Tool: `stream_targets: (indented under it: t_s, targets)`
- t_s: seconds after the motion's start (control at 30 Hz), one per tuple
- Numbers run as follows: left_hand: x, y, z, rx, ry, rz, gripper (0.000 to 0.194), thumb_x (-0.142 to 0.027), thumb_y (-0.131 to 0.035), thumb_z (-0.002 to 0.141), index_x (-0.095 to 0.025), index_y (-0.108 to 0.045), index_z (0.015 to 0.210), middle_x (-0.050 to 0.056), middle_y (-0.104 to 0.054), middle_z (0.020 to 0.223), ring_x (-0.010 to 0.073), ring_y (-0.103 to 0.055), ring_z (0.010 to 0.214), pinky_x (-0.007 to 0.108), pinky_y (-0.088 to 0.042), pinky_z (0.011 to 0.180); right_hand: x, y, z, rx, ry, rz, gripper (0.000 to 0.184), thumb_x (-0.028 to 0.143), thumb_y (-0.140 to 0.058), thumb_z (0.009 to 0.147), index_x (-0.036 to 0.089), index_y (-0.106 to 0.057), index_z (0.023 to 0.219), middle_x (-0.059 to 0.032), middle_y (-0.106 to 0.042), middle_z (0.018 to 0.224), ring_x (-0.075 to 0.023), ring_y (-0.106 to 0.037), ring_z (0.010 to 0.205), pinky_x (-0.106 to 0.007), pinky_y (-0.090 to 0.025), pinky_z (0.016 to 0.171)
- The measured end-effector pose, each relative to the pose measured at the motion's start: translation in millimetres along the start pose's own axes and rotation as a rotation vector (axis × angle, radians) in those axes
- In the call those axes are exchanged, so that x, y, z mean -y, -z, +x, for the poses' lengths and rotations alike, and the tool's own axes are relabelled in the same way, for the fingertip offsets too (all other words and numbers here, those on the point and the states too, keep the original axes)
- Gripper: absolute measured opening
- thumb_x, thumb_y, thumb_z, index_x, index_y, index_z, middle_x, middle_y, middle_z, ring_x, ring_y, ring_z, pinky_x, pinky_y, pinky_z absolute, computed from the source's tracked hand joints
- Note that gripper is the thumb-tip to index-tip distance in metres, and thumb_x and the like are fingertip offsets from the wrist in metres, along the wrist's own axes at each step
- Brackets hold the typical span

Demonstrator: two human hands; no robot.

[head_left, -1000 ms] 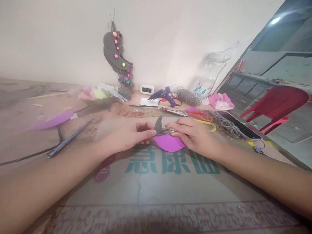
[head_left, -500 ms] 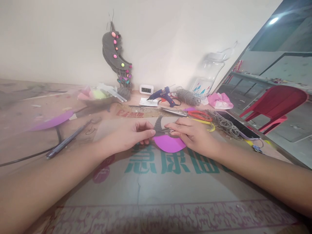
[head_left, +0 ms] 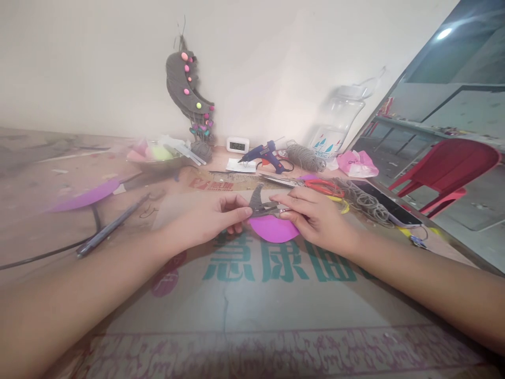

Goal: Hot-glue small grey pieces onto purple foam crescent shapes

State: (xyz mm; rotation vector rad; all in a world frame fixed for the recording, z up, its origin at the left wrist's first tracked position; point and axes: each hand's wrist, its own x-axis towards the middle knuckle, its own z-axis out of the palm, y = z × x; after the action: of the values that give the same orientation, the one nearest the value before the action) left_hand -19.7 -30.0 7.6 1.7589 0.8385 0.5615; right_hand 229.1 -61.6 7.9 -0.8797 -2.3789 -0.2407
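My left hand (head_left: 205, 218) and right hand (head_left: 311, 216) pinch a grey curved piece (head_left: 258, 202) over the purple disc (head_left: 272, 229), steadying it.

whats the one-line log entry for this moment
left hand: pinches grey piece | right hand: pinches it too | purple disc: under both | surface: cardboard

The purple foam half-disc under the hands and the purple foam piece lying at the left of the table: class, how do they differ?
The purple foam half-disc lies on the printed cardboard sheet, touched by the left hand and right hand, and looks sharp. The purple foam piece at the left lies on the bare tabletop, untouched, blurred and flatter-looking. Both share the purple colour and a curved edge.
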Motion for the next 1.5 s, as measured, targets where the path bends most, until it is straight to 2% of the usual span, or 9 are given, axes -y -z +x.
stream_targets:
  t_s: [0.1, 0.57, 1.07, 1.17, 1.33, 1.5]
  targets:
    - [0.6, 0.0, 0.3, -0.004, 0.000, 0.003, 0.029, -0.047, -0.055, 0.084, -0.019, -0.055, 0.081, -0.002, -0.056, 0.066, 0.0110, -0.053, 0.060, 0.023, -0.042, 0.057, 1.9, 0.1, 0.5, 0.003, 0.023, -0.038, 0.030, 0.024, -0.045, 0.094, 0.017, -0.061, 0.119, -0.0064, -0.058, 0.082, -0.0183, -0.056, 0.075, -0.032, -0.048, 0.066]
    - [4.7, 0.5, 0.7, 0.040, -0.024, -0.025, 0.031, -0.049, -0.057, 0.084, -0.018, -0.056, 0.081, -0.003, -0.054, 0.065, 0.0098, -0.052, 0.060, 0.021, -0.041, 0.057, 3.9, -0.2, 1.6, 0.032, 0.053, -0.078, 0.028, 0.022, -0.047, 0.094, 0.015, -0.060, 0.118, -0.0059, -0.058, 0.082, -0.0174, -0.054, 0.076, -0.031, -0.046, 0.067]
    - [5.9, -0.4, 1.4, 0.035, -0.012, -0.015, 0.029, -0.047, -0.056, 0.085, -0.018, -0.057, 0.083, -0.003, -0.056, 0.066, 0.0099, -0.052, 0.061, 0.022, -0.040, 0.057, 3.3, -1.9, 1.5, 0.032, 0.054, -0.027, 0.026, 0.020, -0.049, 0.094, 0.014, -0.062, 0.116, -0.0047, -0.057, 0.078, -0.0160, -0.053, 0.072, -0.029, -0.044, 0.064]
    - [6.0, -0.6, 1.6, 0.034, -0.013, -0.030, 0.029, -0.047, -0.056, 0.085, -0.018, -0.057, 0.084, -0.004, -0.055, 0.067, 0.0090, -0.051, 0.061, 0.021, -0.040, 0.057, 4.0, -0.2, 1.8, 0.004, -0.016, 0.009, 0.028, 0.021, -0.048, 0.094, 0.014, -0.062, 0.118, -0.0052, -0.056, 0.080, -0.0159, -0.054, 0.073, -0.029, -0.044, 0.065]
    - [4.7, -0.1, 0.8, 0.007, -0.013, -0.016, 0.028, -0.046, -0.056, 0.086, -0.018, -0.058, 0.084, -0.004, -0.055, 0.066, 0.0089, -0.051, 0.061, 0.021, -0.040, 0.057, 2.9, 1.6, 0.3, -0.133, -0.186, 0.044, 0.030, 0.025, -0.049, 0.094, 0.018, -0.061, 0.120, -0.0050, -0.058, 0.083, -0.0172, -0.055, 0.077, -0.031, -0.047, 0.071]
    - [5.0, -0.1, 0.8, 0.002, -0.007, -0.020, 0.026, -0.045, -0.055, 0.086, -0.019, -0.059, 0.088, -0.003, -0.056, 0.068, 0.0096, -0.052, 0.062, 0.021, -0.041, 0.058, 1.0, -0.1, 0.1, -0.144, -0.197, 0.058, 0.028, 0.027, -0.050, 0.093, 0.020, -0.061, 0.118, -0.0057, -0.061, 0.085, -0.0192, -0.057, 0.079, -0.033, -0.048, 0.073]
